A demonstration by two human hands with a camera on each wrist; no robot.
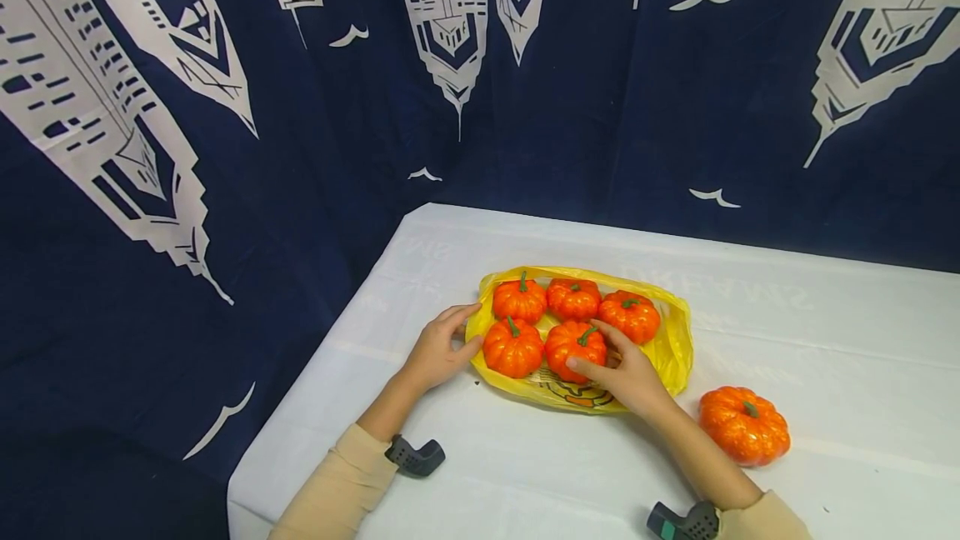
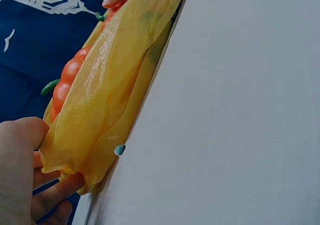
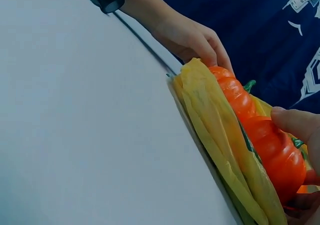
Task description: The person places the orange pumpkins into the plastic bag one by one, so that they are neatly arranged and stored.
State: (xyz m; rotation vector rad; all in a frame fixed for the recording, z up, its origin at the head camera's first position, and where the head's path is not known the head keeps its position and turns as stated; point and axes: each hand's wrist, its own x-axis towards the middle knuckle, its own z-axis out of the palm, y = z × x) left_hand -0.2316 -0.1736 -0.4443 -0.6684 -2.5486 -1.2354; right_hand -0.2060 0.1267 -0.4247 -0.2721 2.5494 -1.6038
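A yellow plastic bag (image 1: 678, 357) lies spread on the white table, its rim folded up around several small orange pumpkins. My right hand (image 1: 630, 373) holds the front middle pumpkin (image 1: 570, 348), thumb on its near side and fingers at its far side. In the right wrist view this pumpkin (image 3: 275, 155) sits just inside the bag's wall. At the bag's left end, my left hand (image 1: 438, 348) rests with thumb and fingers apart against the edge. Beside it is the front left pumpkin (image 1: 512, 350). The left wrist view shows the left thumb (image 2: 37, 130) at the yellow plastic.
A larger orange pumpkin (image 1: 742, 427) lies on the table outside the bag, near the right forearm. The white table (image 1: 450, 482) ends at the left along a slanting edge. Behind it hangs a dark blue cloth (image 1: 570, 123) with white building prints.
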